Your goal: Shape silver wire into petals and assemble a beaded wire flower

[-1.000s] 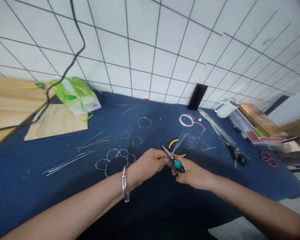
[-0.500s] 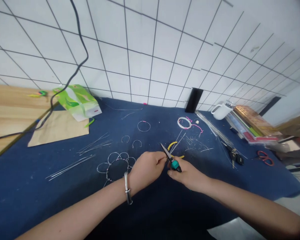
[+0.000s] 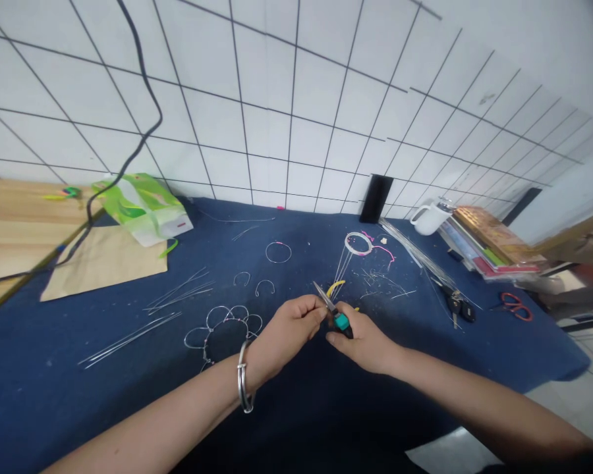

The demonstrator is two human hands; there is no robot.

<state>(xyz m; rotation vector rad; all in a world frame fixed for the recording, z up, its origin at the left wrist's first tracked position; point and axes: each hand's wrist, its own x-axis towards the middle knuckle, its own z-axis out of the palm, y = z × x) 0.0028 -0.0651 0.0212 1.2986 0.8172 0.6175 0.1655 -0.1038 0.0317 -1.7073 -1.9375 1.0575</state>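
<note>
Rn R hand's (image 3: 364, 341) grip is wrapped round pliers (image 3: 342, 321), centre frame; L hand (image 3: 296, 322) pinched near the tip, can't tell on what. Lower left of centre, ring (image 3: 227, 320) has several loops on, rest hidden by arm. Approx. mid-frame, 2 curved wires (image 3: 265, 283) lie unattached; straight wires (image 3: 131, 339), left, unbent.

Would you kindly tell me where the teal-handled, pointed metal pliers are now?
In the head view, the pliers are just below and right of centre, held in the right hand, close beside the left hand.
</note>
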